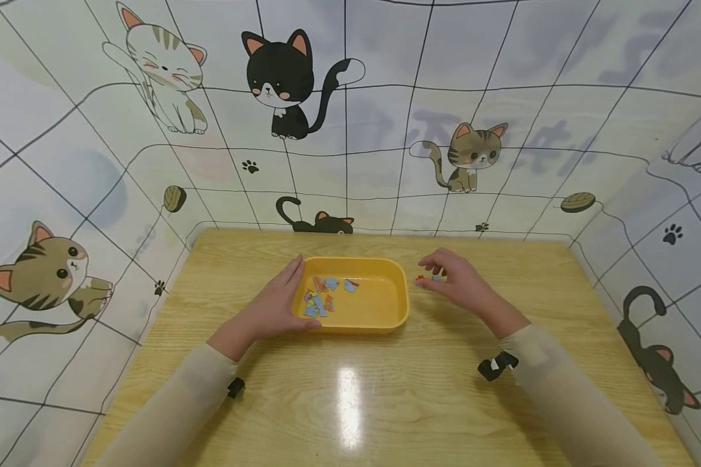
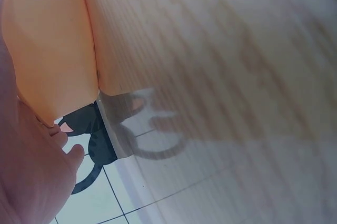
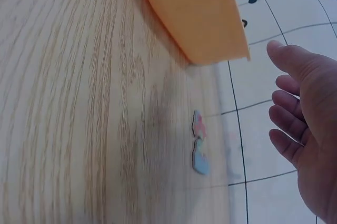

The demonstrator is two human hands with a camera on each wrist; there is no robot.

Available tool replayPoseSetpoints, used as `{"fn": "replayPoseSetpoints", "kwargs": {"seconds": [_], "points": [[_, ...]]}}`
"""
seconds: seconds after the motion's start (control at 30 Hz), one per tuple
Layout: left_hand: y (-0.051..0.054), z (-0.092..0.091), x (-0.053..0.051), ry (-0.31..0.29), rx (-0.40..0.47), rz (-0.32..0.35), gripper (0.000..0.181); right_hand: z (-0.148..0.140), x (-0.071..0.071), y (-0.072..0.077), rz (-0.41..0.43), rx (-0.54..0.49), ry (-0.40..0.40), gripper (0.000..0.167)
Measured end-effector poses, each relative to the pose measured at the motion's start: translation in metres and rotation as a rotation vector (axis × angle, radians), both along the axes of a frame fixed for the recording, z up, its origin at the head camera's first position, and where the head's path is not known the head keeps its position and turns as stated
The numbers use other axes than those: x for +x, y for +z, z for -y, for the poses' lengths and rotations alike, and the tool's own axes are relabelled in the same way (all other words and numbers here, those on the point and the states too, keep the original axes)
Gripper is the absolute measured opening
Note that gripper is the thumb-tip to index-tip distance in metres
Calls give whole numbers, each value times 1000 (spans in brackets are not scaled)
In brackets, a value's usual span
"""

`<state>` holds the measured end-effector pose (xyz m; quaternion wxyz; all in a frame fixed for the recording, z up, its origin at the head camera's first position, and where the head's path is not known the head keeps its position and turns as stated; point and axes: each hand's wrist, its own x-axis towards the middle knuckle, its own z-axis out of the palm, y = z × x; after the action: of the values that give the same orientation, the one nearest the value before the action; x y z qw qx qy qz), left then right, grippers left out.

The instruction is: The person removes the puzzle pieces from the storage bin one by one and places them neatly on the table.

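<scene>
right wrist view, and here we are: a small pinkish-red piece (image 3: 199, 125) and a blue piece (image 3: 199, 162) lie flat on the bare wood, end to end in a short row, too close to tell whether they touch. from the head view that row runs left to right, red end toward the yellow tray (image 1: 380, 292), and it sits just off the tray's right end. and this looks like the relation that counts: the pair is right under the right hand (image 1: 458, 279), far nearer to it than to the left, with the tray in between, its own long axis running left to right too!

the right hand hangs over them, thumb out, fingers loosely bent, nothing in its grasp, a gap showing beneath it in the wrist view. across at the other end, the left hand (image 1: 277, 305) holds the tray, thumb along the front rim, fingers along the left side.

inside, a cluster of coloured pieces (image 1: 320, 310) crowds the left part, while one blue-and-red piece (image 1: 350, 286) lies by itself nearer the middle. further out, the glossy wooden table (image 1: 444, 383) catches a bright streak of light, and beyond it rises a white grid backdrop (image 1: 380, 123) printed with cartoon cats
</scene>
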<state>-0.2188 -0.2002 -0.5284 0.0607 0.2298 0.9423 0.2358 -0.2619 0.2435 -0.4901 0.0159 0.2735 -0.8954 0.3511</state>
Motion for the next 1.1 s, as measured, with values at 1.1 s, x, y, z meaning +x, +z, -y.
{"fn": "replayPoseSetpoints", "kwargs": {"seconds": [1.1], "points": [[3, -1, 1, -9, -1, -24, 147, 117, -2, -1, 94, 165, 221, 46]]}}
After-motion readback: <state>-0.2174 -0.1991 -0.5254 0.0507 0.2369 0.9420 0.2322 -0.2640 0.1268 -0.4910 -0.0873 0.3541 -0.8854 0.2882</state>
